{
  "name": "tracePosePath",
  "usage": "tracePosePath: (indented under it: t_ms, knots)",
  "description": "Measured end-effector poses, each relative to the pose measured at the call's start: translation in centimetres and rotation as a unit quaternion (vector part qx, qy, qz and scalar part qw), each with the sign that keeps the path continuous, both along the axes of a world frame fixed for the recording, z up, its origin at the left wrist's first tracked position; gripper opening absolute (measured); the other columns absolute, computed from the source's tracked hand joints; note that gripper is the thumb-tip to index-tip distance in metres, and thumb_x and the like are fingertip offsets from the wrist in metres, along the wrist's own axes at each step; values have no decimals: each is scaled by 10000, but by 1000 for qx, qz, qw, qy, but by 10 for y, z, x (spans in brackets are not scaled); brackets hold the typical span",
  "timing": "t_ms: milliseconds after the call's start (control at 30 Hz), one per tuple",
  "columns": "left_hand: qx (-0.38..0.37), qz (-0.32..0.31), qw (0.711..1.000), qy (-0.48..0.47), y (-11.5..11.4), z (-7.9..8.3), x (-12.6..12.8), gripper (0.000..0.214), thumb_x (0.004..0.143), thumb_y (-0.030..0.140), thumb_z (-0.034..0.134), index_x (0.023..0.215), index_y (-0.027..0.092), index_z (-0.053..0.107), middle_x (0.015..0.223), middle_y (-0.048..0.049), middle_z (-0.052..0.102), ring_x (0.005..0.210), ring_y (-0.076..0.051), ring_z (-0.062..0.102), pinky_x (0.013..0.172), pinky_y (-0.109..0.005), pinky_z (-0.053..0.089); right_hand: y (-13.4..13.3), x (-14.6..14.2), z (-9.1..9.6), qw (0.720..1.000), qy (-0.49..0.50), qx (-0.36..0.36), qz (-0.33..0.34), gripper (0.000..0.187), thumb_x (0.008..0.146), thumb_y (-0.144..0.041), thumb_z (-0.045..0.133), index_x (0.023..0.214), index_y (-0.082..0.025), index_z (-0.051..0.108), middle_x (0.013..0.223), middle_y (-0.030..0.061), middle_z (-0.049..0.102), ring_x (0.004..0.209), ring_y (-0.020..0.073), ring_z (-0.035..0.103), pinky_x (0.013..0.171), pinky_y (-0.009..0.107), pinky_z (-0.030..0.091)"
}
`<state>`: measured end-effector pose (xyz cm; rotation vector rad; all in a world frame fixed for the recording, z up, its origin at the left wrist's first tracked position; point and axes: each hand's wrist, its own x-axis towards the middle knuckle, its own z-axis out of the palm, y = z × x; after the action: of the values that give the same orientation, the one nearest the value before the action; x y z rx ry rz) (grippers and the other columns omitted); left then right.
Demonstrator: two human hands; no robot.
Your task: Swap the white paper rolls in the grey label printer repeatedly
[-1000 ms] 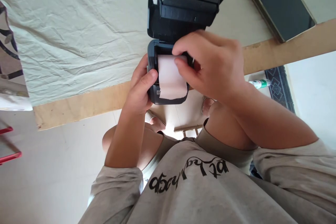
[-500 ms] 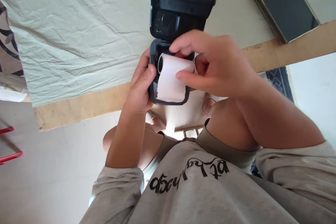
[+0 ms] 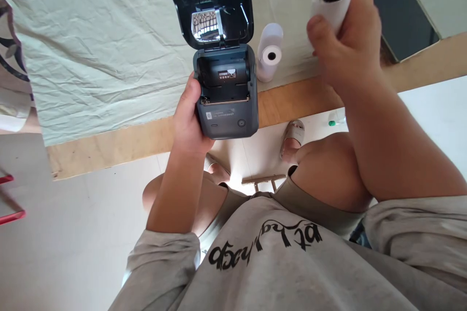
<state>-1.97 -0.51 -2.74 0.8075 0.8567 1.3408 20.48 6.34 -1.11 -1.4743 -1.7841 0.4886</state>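
Observation:
My left hand (image 3: 188, 121) grips a small dark grey label printer (image 3: 226, 107) by its left side, at the table's near edge. The printer's lid (image 3: 209, 0) stands open and the paper bay is empty. My right hand (image 3: 345, 46) is raised to the right of the printer, closed around a white paper roll (image 3: 333, 0) whose hollow core faces the camera. A second white paper roll (image 3: 270, 51) lies on the cloth just right of the printer.
A pale green cloth (image 3: 95, 43) covers the wooden table (image 3: 120, 143). A dark phone (image 3: 404, 14) lies at the far right, partly behind my right hand. My knees, a sandalled foot (image 3: 294, 138) and a stool rung show below the edge. A red frame (image 3: 10, 199) is at left.
My right hand lifted the paper roll out of the printer and carried it up and to the right. The printer bay now shows empty, and a second roll has come into view.

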Motion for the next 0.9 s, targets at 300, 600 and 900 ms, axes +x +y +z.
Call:
tracePosePath:
  t_ms: [300, 600, 900]
  knots:
    - [8, -24, 999, -26, 0, 1, 0, 357, 864, 457, 349, 1007, 225, 580, 1023, -33, 641, 1107, -249, 547, 924, -380, 467, 3, 11, -8, 990, -143, -2, 4, 407, 691, -259, 571, 1082, -188, 484, 926, 44, 587, 767, 127, 508, 729, 323, 427]
    - [-21, -34, 999, 25, 1, 5, 0, 346, 828, 510, 390, 1016, 270, 554, 1112, -18, 605, 1166, -271, 498, 920, -424, 465, -35, -10, 16, 985, -94, 130, 55, 229, 735, -206, 487, 963, -184, 483, 866, 17, 538, 710, 95, 506, 711, 267, 448]
    - [-23, -30, 999, 5, 0, 10, 4, 378, 861, 498, 345, 1054, 251, 555, 1098, -23, 610, 1225, -286, 437, 981, -449, 401, -22, -36, -7, 984, -141, -16, 106, 233, 740, -285, 514, 966, -257, 467, 989, 33, 547, 877, 171, 526, 719, 305, 445]
